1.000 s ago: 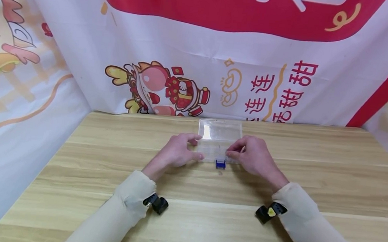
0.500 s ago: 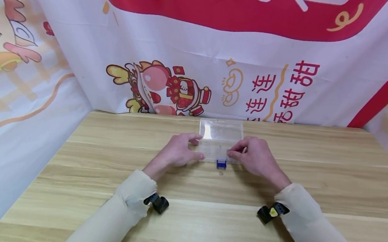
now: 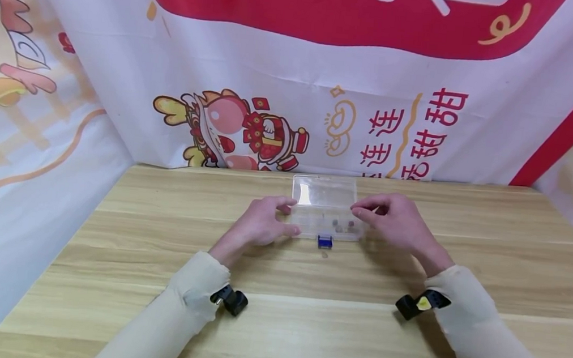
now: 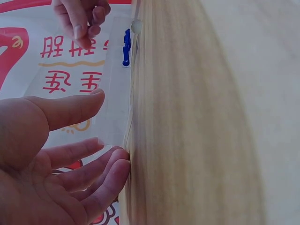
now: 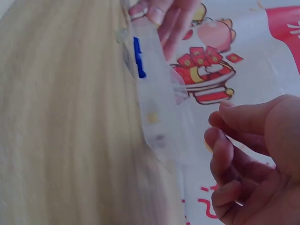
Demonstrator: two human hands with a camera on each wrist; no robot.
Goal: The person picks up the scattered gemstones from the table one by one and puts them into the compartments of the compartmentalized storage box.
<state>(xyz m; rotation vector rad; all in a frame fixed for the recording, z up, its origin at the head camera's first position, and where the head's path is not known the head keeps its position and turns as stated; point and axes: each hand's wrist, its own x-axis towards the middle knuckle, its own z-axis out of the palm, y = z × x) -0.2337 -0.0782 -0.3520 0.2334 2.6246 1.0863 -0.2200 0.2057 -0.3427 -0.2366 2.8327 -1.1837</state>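
Observation:
A clear plastic compartment box (image 3: 308, 221) stands on the table with its lid (image 3: 336, 192) raised at the back. A blue clasp (image 3: 324, 242) sits at the middle of its front. Several small dark and pale pieces (image 3: 351, 223) lie in its right compartments. My left hand (image 3: 262, 222) touches the left end, fingers spread and lightly bent; in its wrist view the fingertips (image 4: 123, 154) meet the box. Just off the right end, my right hand (image 3: 397, 220) hovers with thumb and forefinger close together, the other fingers loosely curled (image 5: 227, 192). Nothing shows between them.
On the wooden table (image 3: 304, 328), a small clear round piece (image 3: 325, 255) lies in front of the clasp. A printed cloth (image 3: 256, 57) hangs directly behind the table's back edge. Black wrist cameras (image 3: 236, 302) hang below both sleeves.
My right hand has lifted out of the box's right side and moved right and back, uncovering the small pieces in the compartments. The left hand stays where it was.

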